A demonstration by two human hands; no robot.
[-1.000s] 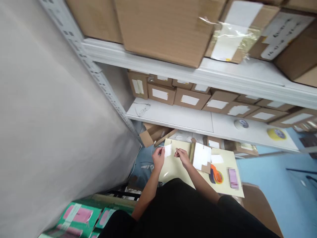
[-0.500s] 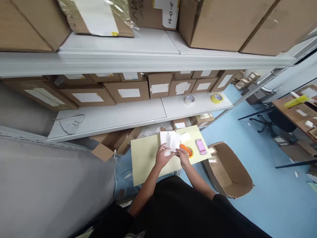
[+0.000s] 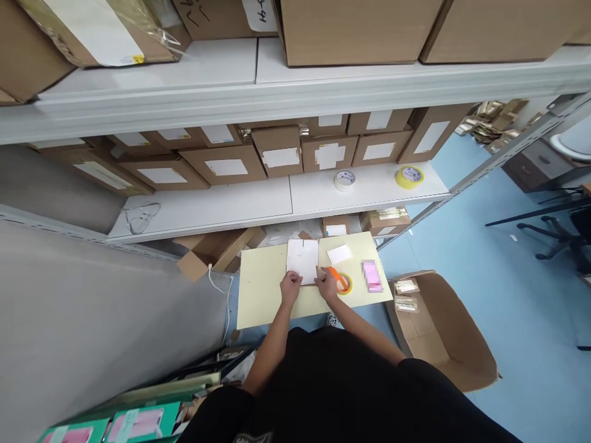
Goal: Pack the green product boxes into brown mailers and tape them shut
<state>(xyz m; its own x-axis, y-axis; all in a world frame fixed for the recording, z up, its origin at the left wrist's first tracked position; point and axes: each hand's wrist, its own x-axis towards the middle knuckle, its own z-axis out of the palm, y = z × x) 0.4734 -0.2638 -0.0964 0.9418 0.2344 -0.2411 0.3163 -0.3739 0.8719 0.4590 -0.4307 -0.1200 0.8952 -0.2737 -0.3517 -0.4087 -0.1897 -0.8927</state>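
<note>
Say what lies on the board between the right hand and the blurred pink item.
In the head view, an orange tool and a yellow tape roll, overlapping in the picture, lie between the right hand and the pink item.

Box (image 3: 303, 259) on table (image 3: 263, 286), tape (image 3: 349, 285) right

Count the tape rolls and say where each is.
3: a white roll and a yellow roll on the shelf, a third roll on the tabletop, partly covered by an orange object. Others may be hidden.
</note>
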